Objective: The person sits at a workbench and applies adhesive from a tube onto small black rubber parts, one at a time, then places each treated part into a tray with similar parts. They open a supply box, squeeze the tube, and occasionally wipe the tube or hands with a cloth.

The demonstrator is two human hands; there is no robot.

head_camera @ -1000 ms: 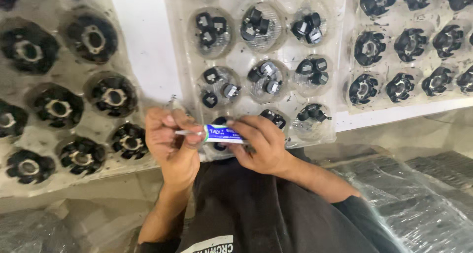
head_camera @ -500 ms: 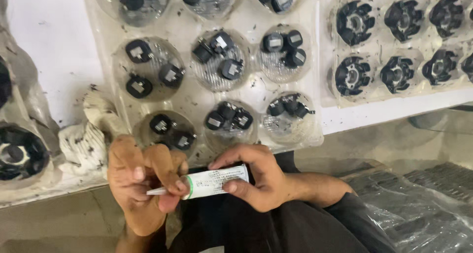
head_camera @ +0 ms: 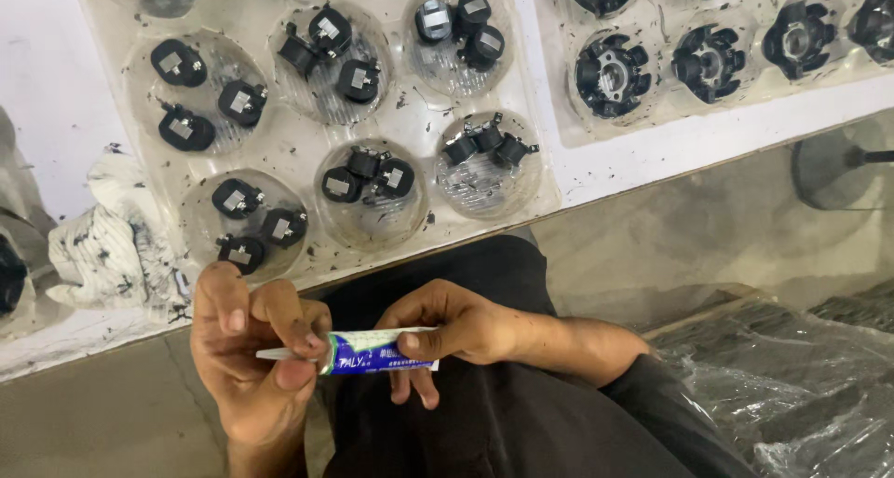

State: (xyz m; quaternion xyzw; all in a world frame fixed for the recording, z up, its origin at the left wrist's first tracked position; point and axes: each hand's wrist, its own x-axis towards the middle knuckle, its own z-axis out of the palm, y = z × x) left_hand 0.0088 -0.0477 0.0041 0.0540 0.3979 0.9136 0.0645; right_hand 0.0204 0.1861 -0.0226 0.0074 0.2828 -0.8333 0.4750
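Both hands low in view, over the lap, just below the white surface [head_camera: 652, 157]. Right hand [head_camera: 456, 329] w/ its grip clamped round the body of a small green, white & blue squeeze tube [head_camera: 372, 352], held level. Left hand [head_camera: 251, 352] pinches the tube's thin white nozzle end, thumb & forefinger together on it. Tube sits between the two hands, clear of the surface. Just above: clear plastic blister tray [head_camera: 307, 143] w/ round pockets, each holding 3 small black round parts [head_camera: 368, 175]. Right of it, a 2nd tray [head_camera: 736, 96] w/ bigger black ring-shaped parts [head_camera: 610, 73]. Smudged white cloth [head_camera: 107, 250] at left. Crinkled clear plastic sheeting [head_camera: 801, 385] at lower right.
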